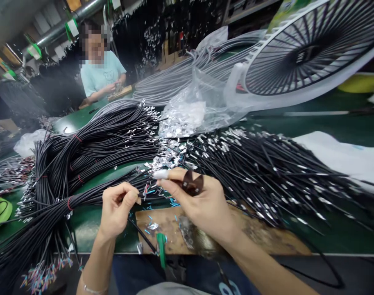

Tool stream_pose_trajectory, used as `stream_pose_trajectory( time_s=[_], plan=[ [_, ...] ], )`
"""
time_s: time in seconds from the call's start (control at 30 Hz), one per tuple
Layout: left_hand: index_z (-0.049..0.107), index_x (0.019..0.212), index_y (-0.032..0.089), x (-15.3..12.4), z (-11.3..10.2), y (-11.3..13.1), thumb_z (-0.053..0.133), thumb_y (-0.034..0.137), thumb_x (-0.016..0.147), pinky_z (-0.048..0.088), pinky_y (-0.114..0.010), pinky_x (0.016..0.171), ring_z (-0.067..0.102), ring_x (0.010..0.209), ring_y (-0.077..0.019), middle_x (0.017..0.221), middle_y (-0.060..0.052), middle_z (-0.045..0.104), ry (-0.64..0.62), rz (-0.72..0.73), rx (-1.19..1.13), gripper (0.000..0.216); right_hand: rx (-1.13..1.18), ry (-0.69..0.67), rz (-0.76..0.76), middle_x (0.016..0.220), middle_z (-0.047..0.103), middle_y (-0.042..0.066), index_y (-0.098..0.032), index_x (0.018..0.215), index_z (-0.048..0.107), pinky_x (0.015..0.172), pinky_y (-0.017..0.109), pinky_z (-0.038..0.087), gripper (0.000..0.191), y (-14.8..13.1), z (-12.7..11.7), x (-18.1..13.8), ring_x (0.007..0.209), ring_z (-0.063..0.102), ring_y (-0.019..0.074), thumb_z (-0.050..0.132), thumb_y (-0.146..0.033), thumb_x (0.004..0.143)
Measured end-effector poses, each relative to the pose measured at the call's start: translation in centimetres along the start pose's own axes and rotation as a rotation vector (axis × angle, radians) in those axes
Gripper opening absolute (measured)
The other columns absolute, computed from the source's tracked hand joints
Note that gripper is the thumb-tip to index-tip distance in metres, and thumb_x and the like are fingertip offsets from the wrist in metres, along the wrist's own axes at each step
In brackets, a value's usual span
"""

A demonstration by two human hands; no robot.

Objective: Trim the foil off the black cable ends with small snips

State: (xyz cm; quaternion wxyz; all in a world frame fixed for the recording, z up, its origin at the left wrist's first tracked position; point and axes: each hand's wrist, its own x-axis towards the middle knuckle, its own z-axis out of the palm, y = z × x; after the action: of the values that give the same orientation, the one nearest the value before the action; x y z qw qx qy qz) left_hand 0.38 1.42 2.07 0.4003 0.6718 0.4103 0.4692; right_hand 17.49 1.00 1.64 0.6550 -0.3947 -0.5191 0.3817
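Observation:
My left hand (pixel 117 209) is closed, thumb pressed against the curled fingers. Thin coloured wire ends (pixel 146 191) show just beyond its fingertips; whether they are in the pinch is hard to see. Below that hand a black cable (pixel 143 235) slants over the table edge. My right hand (pixel 202 200) is closed too, with a white finger cot (pixel 160 175) on the index finger. A small dark brown tool (pixel 193 183) with two points and rivets sits in its grasp, partly hidden by the fingers. Both hands are close together but apart, over a worn brown board (pixel 171 237).
Tied bundles of black cable (pixel 91 151) lie left; loose foil-tipped cables (pixel 266 172) spread right. Foil scraps (pixel 171 153) and a plastic bag (pixel 187 114) lie ahead. A fan (pixel 300 57) stands at the right. Green-handled pliers (pixel 161 250) hang over the edge. A co-worker (pixel 102 78) sits opposite.

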Motion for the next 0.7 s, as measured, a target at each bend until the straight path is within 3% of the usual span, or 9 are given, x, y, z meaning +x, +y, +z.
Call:
stream_pose_trajectory(
  time_s=[0.07, 0.17, 0.33, 0.5, 0.6, 0.7],
  plan=[
    [0.059, 0.059, 0.015, 0.0, 0.1, 0.1, 0.057, 0.041, 0.084, 0.031, -0.021, 0.046, 0.040, 0.047, -0.0079, 0.053, 0.001, 0.052, -0.003, -0.015, 0.002, 0.036, -0.093, -0.077, -0.086, 0.065, 0.068, 0.002, -0.018, 0.068, 0.066, 0.057, 0.023, 0.050, 0.012, 0.0, 0.3, -0.3, 0.060, 0.062, 0.0134, 0.058, -0.018, 0.077],
    [0.058, 0.057, 0.014, -0.1, 0.3, 0.1, 0.055, 0.045, 0.084, 0.030, -0.021, 0.046, 0.039, 0.047, -0.0079, 0.052, 0.000, 0.052, 0.001, -0.017, 0.037, 0.041, -0.195, -0.135, -0.161, 0.052, 0.060, -0.001, -0.017, 0.060, 0.061, 0.047, 0.021, 0.044, 0.024, 0.2, 0.3, -0.5, 0.048, 0.055, 0.0105, 0.055, -0.022, 0.082],
    [0.057, 0.056, 0.014, -0.3, 0.4, 0.0, 0.053, 0.045, 0.085, 0.029, -0.021, 0.046, 0.038, 0.047, -0.0081, 0.052, 0.000, 0.051, 0.022, -0.029, 0.090, 0.042, -0.225, -0.107, -0.257, 0.064, 0.067, 0.001, -0.018, 0.069, 0.062, 0.053, 0.021, 0.048, 0.016, 0.3, 0.0, -0.5, 0.057, 0.061, 0.0120, 0.054, -0.014, 0.081],
    [0.055, 0.054, 0.014, -0.4, 1.0, 0.0, 0.057, 0.041, 0.083, 0.026, -0.021, 0.044, 0.034, 0.046, -0.0074, 0.049, 0.002, 0.045, 0.044, -0.112, 0.083, 0.039, -0.275, -0.231, -0.389, 0.069, 0.067, 0.003, -0.017, 0.080, 0.063, 0.052, 0.021, 0.049, 0.009, 0.5, -0.1, -0.7, 0.060, 0.062, 0.0128, 0.056, -0.012, 0.081],
    [0.052, 0.052, 0.015, -0.4, 1.3, 0.4, 0.056, 0.044, 0.082, 0.024, -0.021, 0.042, 0.030, 0.046, -0.0071, 0.048, 0.003, 0.040, 0.036, -0.156, 0.099, 0.042, -0.406, -0.250, -0.561, 0.065, 0.064, 0.004, -0.015, 0.076, 0.061, 0.050, 0.023, 0.044, 0.015, 1.0, -0.3, -1.0, 0.058, 0.058, 0.0128, 0.051, -0.006, 0.081],
    [0.047, 0.049, 0.015, -0.3, 1.1, 1.1, 0.056, 0.045, 0.081, 0.023, -0.021, 0.041, 0.028, 0.045, -0.0067, 0.047, 0.003, 0.038, -0.045, -0.218, 0.085, 0.044, -0.351, -0.361, -0.565, 0.060, 0.060, 0.003, -0.015, 0.066, 0.059, 0.046, 0.023, 0.038, 0.019, 1.1, -0.3, -1.1, 0.053, 0.052, 0.0116, 0.050, -0.006, 0.081]
  ],
)
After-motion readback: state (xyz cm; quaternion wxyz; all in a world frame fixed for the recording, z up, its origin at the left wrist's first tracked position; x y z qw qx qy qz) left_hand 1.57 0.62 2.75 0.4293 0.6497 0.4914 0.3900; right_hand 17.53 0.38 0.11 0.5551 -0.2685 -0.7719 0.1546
